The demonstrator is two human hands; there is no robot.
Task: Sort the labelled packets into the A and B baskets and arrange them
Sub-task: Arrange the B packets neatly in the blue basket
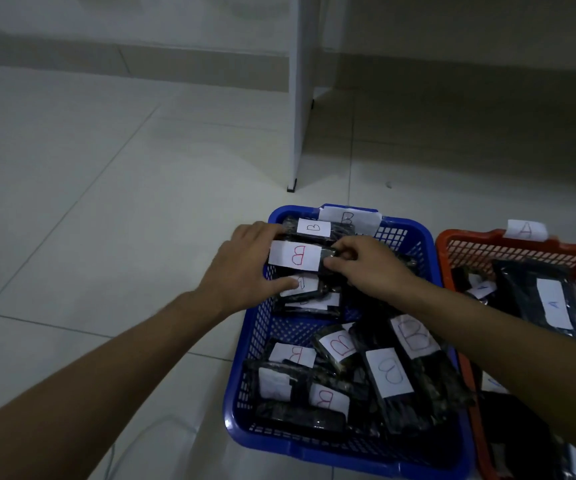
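Blue basket [314, 448] at 6 o'clock, packed with black B packets. At its 11 o'clock corner, left hand [245, 268] and right hand [366, 268] — fingers pinched on either end of one red-B packet [298, 257]. Orange basket [459, 244] at 3 o'clock — A packets [553, 303] inside.

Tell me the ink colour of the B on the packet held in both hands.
Red, on the white label of the held packet; the head view shows it.
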